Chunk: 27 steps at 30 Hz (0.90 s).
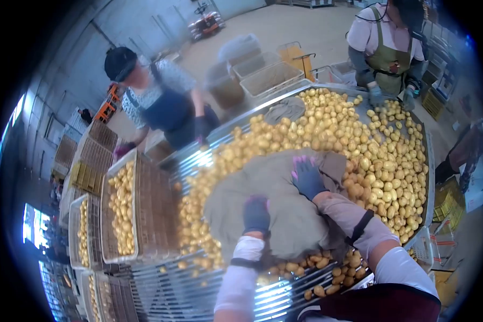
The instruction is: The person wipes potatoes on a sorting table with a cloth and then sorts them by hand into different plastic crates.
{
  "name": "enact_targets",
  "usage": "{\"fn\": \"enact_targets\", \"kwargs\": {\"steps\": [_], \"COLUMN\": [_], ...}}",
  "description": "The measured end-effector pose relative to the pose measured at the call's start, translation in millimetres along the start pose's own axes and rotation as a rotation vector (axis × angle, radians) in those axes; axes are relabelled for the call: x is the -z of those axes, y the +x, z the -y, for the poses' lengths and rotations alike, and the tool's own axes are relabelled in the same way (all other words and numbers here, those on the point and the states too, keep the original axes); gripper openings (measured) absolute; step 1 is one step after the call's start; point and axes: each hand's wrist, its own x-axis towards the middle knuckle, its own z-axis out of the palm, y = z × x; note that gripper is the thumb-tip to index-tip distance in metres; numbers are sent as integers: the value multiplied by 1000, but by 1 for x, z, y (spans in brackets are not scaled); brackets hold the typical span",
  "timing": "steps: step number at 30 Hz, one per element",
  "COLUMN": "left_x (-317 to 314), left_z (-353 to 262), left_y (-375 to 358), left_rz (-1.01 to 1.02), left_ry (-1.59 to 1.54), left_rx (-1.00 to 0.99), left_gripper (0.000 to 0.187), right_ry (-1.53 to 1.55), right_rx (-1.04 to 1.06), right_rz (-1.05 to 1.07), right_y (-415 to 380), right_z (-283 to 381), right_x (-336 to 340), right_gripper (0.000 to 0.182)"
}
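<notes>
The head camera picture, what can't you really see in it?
In the head view:
Under the grey-brown cloth: the cloth covers whatever is there.
The left hand: blurred, so its finger shape is unclear.
The right hand: palm hidden, turned down on the cloth.
The big crate: its bottom is hidden by potatoes.
The upper-right worker: head partly cut off by the top edge.
The top orange machine: details too small.

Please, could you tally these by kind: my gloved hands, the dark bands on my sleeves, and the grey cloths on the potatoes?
Gloved hands: 2 (left hand, right hand)
Dark bands: 2 (left band, right band)
Grey cloths: 2 (large cloth, small cloth)
Total: 6
</notes>
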Motion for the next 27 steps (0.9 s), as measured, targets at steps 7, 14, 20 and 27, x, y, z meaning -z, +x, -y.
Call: {"fn": "enact_targets", "kwargs": {"steps": [7, 14, 20, 27], "left_x": [-35, -27, -123, -144], "left_z": [-13, -11, 89, 170], "left_y": [-144, -189, -150, -81], "left_rz": [-17, -50, 124, 418], "left_ry": [21, 94, -84, -71], "left_rx": [-86, 33, 272, 396], "left_gripper": [54, 60, 43, 56], "right_ry": [-39, -32, 396, 1632], "right_rx": [459, 518, 366, -80], "right_rz": [-32, 208, 182, 390], "right_y": [-150, -153, -55, 39], "right_z": [63, 111, 150, 220], "right_x": [19, 23, -38, -126], "right_gripper": [44, 46, 51, 50]}}
